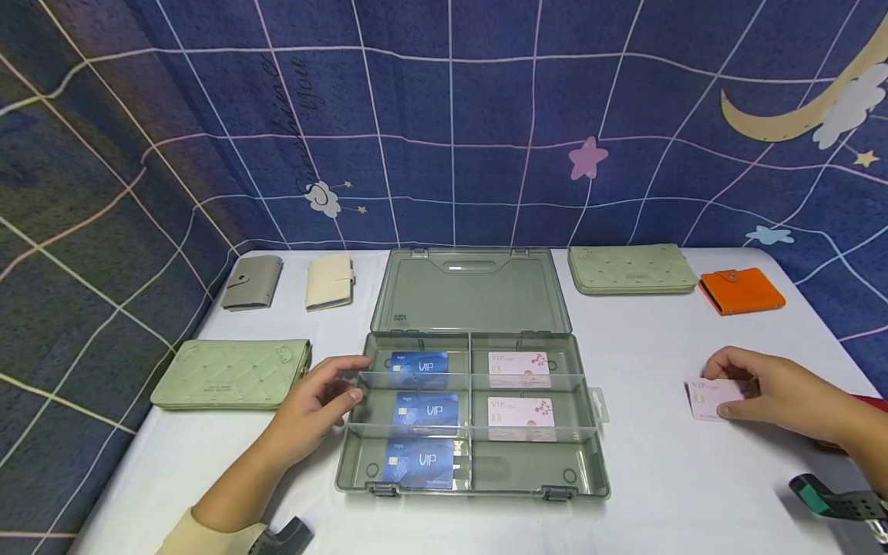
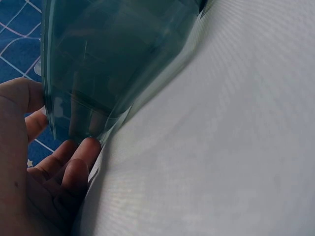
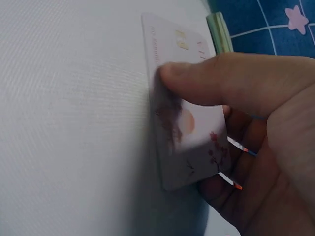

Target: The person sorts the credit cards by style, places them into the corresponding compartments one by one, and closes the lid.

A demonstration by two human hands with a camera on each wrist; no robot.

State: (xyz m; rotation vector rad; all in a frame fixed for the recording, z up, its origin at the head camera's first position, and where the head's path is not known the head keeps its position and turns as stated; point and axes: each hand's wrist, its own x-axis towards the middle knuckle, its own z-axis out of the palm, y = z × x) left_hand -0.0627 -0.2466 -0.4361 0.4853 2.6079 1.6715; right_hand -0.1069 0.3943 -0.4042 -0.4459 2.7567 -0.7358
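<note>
My right hand point(image 1: 777, 389) pinches a pink VIP card point(image 1: 708, 398) between thumb and fingers, right of the box. In the right wrist view the thumb lies across the face of that card point(image 3: 189, 132). My left hand point(image 1: 315, 408) is at the left wall of a grey see-through divided box point(image 1: 527, 470), index fingertip on its rim. The left wrist view shows loosely bent fingers point(image 2: 88, 152) against the box side. Blue VIP cards point(image 1: 419, 462) lie in the three left compartments. Pink cards point(image 1: 520, 418) lie in the back and middle right compartments; the front right one holds none.
The box lid point(image 1: 472, 289) lies folded back. Around the box are a green wallet point(image 1: 232, 375), a grey card holder point(image 1: 253, 281), a cream one point(image 1: 329, 280), another green wallet point(image 1: 631, 270) and an orange card holder point(image 1: 744, 291). A red item point(image 1: 870, 402) is partly behind my right arm.
</note>
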